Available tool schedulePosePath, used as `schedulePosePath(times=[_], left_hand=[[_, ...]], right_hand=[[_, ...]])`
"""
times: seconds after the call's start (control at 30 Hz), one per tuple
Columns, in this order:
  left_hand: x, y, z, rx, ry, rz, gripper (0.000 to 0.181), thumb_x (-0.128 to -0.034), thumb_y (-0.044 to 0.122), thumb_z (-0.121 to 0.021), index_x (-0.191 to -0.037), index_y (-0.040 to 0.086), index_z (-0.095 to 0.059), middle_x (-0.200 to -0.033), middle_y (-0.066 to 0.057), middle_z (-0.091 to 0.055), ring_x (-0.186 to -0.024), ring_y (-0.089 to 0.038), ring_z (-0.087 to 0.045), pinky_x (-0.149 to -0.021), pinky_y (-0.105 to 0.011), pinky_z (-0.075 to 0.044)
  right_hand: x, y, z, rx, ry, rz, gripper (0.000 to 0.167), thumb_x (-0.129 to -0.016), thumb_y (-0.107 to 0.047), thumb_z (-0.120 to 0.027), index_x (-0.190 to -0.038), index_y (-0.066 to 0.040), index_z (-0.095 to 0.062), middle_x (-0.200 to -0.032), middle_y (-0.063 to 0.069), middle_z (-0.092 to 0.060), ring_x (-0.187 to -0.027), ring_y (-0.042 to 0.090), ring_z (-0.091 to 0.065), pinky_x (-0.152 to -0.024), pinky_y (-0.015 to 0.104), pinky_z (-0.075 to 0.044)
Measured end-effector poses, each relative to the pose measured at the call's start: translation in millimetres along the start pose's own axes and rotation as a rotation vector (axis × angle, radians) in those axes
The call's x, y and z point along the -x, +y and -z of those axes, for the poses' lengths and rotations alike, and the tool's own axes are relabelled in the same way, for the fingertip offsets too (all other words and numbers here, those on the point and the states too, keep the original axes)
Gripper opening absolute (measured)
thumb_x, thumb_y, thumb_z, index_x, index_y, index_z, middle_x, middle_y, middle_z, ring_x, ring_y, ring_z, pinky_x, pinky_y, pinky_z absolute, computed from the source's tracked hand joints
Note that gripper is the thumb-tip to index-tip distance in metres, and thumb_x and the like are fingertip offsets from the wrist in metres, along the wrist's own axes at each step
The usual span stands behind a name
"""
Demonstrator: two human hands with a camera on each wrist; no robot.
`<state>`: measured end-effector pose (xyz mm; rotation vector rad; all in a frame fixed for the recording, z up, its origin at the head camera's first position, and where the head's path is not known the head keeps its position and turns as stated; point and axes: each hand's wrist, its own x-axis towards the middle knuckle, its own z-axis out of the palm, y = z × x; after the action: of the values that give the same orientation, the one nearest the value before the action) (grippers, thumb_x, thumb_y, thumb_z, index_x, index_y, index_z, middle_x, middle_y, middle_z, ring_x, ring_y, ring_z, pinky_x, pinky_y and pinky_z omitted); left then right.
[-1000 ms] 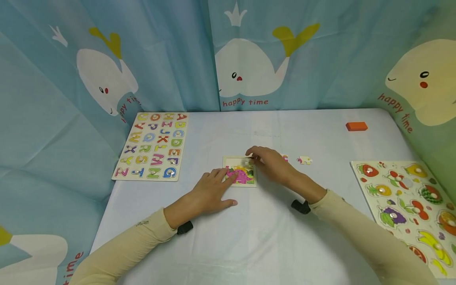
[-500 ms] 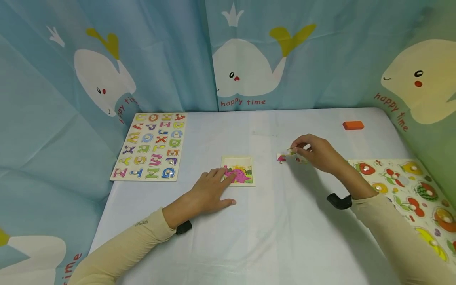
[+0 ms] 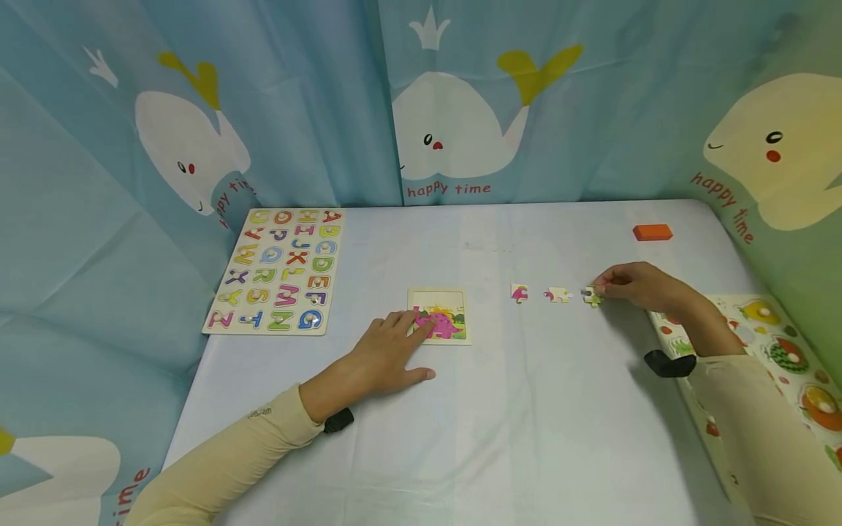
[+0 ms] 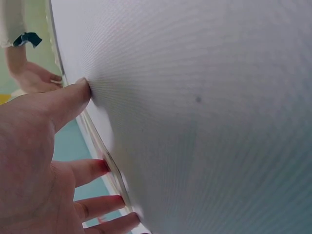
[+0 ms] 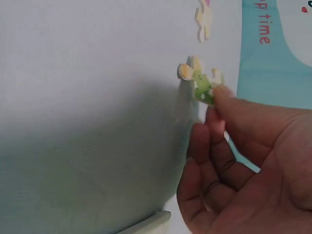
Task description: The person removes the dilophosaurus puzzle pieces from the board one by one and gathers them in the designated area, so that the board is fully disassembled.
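A small framed jigsaw puzzle (image 3: 447, 325) with a pink dinosaur lies mid-table; the top strip of its frame is bare. My left hand (image 3: 388, 354) rests with outstretched fingers on its left side, thumb on the cloth. At the right, my right hand (image 3: 641, 287) pinches a green and cream jigsaw piece (image 3: 591, 296) between thumb and fingertips, at the tabletop. The right wrist view shows that piece (image 5: 202, 83) under the thumb. To its left lie two loose pieces in a row, a cream one (image 3: 558, 294) and a pink one (image 3: 519, 293).
A wooden alphabet board (image 3: 276, 270) lies at the back left. A fruit peg board (image 3: 789, 351) lies at the right edge, partly under my right forearm. An orange block (image 3: 653, 232) sits at the back right. A whale-print curtain (image 3: 454, 124) hangs behind the table.
My right hand has moved right from the puzzle frame, carrying the green and cream jigsaw piece past the other two and down to the table. My left hand has stayed put.
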<state>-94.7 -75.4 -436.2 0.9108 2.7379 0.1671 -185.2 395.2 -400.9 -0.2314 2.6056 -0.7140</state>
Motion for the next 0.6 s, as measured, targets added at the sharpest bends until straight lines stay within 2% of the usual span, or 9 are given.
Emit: schedulePosePath(times=[0.17, 0.33, 0.5, 0.6], left_hand=[[-0.5, -0.1, -0.5, -0.003, 0.000, 0.003, 0.085, -0.0989, 0.065, -0.062, -0.166, 0.019, -0.037, -0.164, -0.016, -0.039, -0.148, -0.035, -0.042, -0.115, -0.057, -0.042], [-0.7, -0.3, -1.5, -0.020, 0.004, 0.002, 0.086, -0.0989, 0.067, -0.060, -0.166, 0.019, -0.036, -0.165, -0.016, -0.038, -0.149, -0.035, -0.042, -0.115, -0.056, -0.043], [-0.5, -0.9, -2.7, -0.026, 0.014, 0.000, 0.086, -0.0987, 0.067, -0.060, -0.166, 0.019, -0.036, -0.164, -0.017, -0.039, -0.148, -0.036, -0.042, -0.114, -0.056, -0.043], [-0.3, -1.5, -3.6, -0.025, 0.020, -0.002, 0.086, -0.0985, 0.067, -0.060, -0.166, 0.019, -0.037, -0.163, -0.017, -0.040, -0.148, -0.036, -0.042, -0.114, -0.056, -0.043]], right_hand=[[-4.3, 0.6, -2.7, 0.044, 0.015, 0.005, 0.028, -0.106, -0.018, -0.065, -0.118, 0.008, -0.068, -0.111, 0.017, -0.070, -0.097, 0.021, -0.055, -0.081, 0.031, -0.046], [-6.2, -5.8, -9.8, 0.103, 0.088, 0.010, 0.022, -0.101, -0.010, -0.069, -0.113, 0.007, -0.065, -0.102, 0.021, -0.066, -0.092, 0.030, -0.057, -0.077, 0.040, -0.048], [-8.6, -21.0, -16.3, 0.146, 0.125, -0.010, 0.025, -0.100, -0.004, -0.065, -0.119, 0.010, -0.060, -0.108, 0.031, -0.062, -0.098, 0.043, -0.059, -0.082, 0.055, -0.050], [-13.6, -40.2, -22.0, 0.133, 0.122, -0.024, 0.029, -0.101, -0.005, -0.062, -0.126, 0.010, -0.057, -0.113, 0.033, -0.061, -0.102, 0.045, -0.059, -0.085, 0.056, -0.052]])
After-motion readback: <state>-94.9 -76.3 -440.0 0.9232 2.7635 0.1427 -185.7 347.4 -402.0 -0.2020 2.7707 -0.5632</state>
